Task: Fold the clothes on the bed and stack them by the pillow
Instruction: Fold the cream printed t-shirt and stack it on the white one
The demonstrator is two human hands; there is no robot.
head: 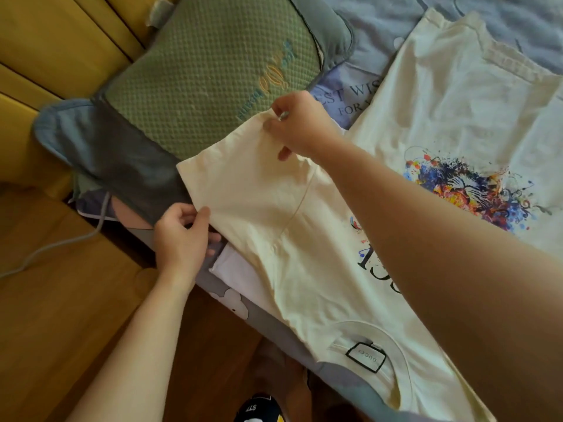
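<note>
Cream cotton T-shirt [274,239] at bed edge [274,336]. My left hand [179,236] and right hand [297,126] pinch sleeve corners. I should pull flat, fold inward evenly.

2 T-shirts [304,239], 1 pillow [198,77], 2 hands [182,236].

Wooden floor [61,300], yellow panelled wall [45,41], grey cable [61,242], daylight
</note>
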